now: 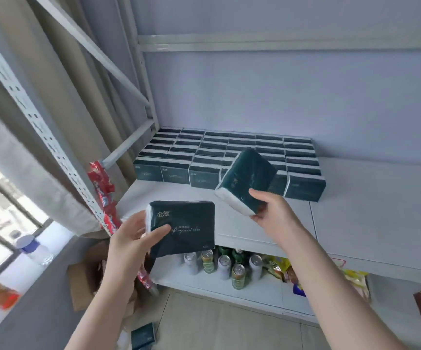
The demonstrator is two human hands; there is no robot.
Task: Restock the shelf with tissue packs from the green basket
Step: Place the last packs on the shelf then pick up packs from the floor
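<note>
L hand [133, 231] grips tissue pack [186, 228]; R hand [272, 213] probably pinches another pack [248, 178].

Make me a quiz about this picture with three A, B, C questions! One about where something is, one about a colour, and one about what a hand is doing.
1. Where do the drink cans stand?
A. on the lower shelf
B. on a chair
C. in a bucket

2. What colour are the wrappers of the stacked tissue packs?
A. red
B. dark green
C. yellow

3. What is the right hand doing?
A. hanging empty
B. holding a tissue pack, tilted
C. waving

Answers: 1 A, the cans stand one level below the packs; 2 B, every wrapper is dark green; 3 B, its fingers and thumb grip the pack's end.
</note>
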